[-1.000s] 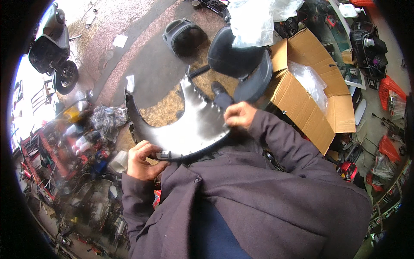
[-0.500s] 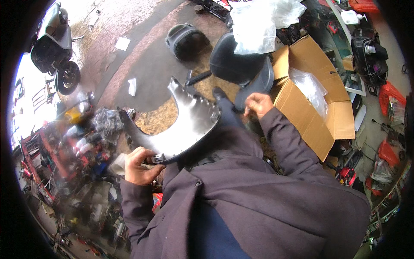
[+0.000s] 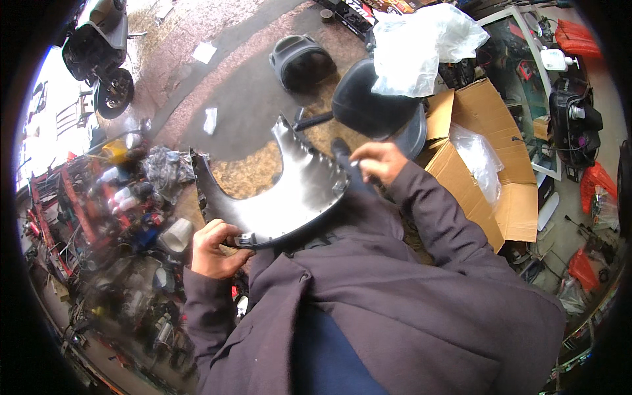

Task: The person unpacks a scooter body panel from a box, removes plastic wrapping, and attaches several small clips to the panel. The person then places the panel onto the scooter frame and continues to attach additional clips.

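Note:
A curved, horseshoe-shaped panel [image 3: 286,207], silvery inside with a dark edge, lies tilted over my lap; it looks like a scooter body cover. My left hand [image 3: 217,251] grips its near left edge, thumb below and fingers above, beside a small clip. Small tabs line the panel's right rim. My right hand [image 3: 382,162] hovers just off that rim, its fingertips drawn together in a pinch. Whatever they hold, if anything, is too small to make out.
An open cardboard box [image 3: 464,191] with clear plastic inside stands to my right. Ahead are a black seat [image 3: 368,99] under a plastic bag [image 3: 421,52] and a dark rounded shell [image 3: 299,62]. Cluttered parts and bottles [image 3: 122,197] fill the left; a scooter [image 3: 102,52] stands far left.
My right hand has moved left, nearer the panel's rim, still pinched. My left hand keeps its grip on the panel. The surroundings have shifted in view as my head turned.

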`<state>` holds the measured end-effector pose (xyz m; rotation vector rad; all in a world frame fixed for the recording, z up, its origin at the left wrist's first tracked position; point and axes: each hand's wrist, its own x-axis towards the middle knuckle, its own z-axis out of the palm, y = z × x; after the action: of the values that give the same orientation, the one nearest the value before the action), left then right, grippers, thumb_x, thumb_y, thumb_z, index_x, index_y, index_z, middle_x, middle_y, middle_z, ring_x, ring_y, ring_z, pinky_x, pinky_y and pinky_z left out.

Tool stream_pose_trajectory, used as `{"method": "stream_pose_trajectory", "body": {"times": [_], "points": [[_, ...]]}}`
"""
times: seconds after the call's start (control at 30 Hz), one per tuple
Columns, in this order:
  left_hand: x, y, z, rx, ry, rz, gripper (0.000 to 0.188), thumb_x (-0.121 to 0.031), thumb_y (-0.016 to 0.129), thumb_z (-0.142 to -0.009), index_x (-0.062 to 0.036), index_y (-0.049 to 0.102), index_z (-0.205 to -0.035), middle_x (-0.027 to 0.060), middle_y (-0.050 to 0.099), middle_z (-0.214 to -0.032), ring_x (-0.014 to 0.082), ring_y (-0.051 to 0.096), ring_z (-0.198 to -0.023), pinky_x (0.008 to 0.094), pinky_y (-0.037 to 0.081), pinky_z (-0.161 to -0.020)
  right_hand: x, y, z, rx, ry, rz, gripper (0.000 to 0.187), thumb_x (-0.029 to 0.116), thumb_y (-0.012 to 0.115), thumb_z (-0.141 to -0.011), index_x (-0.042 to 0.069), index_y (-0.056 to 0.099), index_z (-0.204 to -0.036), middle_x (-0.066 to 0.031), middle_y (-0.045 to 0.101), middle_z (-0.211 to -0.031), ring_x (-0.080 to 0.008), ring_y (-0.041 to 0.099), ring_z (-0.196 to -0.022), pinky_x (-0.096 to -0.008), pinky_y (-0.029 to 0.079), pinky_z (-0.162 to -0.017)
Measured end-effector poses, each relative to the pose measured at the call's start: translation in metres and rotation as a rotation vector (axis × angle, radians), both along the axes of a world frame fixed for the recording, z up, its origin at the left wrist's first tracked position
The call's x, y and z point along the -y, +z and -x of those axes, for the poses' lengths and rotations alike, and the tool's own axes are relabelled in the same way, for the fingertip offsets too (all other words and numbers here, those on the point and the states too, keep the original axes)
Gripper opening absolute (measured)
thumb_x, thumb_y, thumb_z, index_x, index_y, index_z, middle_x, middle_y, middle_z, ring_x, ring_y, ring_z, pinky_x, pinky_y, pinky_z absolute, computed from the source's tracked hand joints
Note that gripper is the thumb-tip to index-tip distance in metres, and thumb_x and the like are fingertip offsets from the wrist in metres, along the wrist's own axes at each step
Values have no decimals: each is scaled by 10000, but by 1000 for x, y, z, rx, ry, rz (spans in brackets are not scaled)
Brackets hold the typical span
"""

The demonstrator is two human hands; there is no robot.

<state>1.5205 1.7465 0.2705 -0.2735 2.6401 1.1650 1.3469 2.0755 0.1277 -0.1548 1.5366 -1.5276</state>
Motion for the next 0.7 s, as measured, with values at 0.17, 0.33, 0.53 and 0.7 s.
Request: {"method": "stream_pose_trajectory", "body": {"times": [0.17,0.33,0.53,0.7], "points": [[-4,0,-2,59,76,-90,283,-60,782,-507,-25,657,-758,38,560,-659,160,540,-606,284,401,-555,32,9,24,-273,481,81,248,47,673,-786,19,689,-1032,-88,693,-909,-162,645,-852,-292,518,-780],[-5,0,-3,69,106,-124,293,-50,783,-508,-11,664,-773,48,570,-683,159,545,-614,279,419,-559,45,1,33,-213,752,122,179,32,677,-770,10,711,-944,-113,704,-865,-189,670,-806,-295,538,-756],[2,-2,-2,27,71,-100,336,-20,787,-499,3,645,-804,87,578,-715,213,585,-659,296,447,-579,55,-1,22,-322,911,112,154,55,648,-744,14,704,-881,-131,690,-759,-221,663,-702,-333,516,-658],[6,-4,-9,19,69,-92,321,3,786,-530,24,650,-820,81,571,-728,185,591,-662,285,472,-588,55,10,17,-382,879,96,122,34,620,-750,-6,681,-847,-145,674,-764,-248,657,-721,-336,516,-679]]}}
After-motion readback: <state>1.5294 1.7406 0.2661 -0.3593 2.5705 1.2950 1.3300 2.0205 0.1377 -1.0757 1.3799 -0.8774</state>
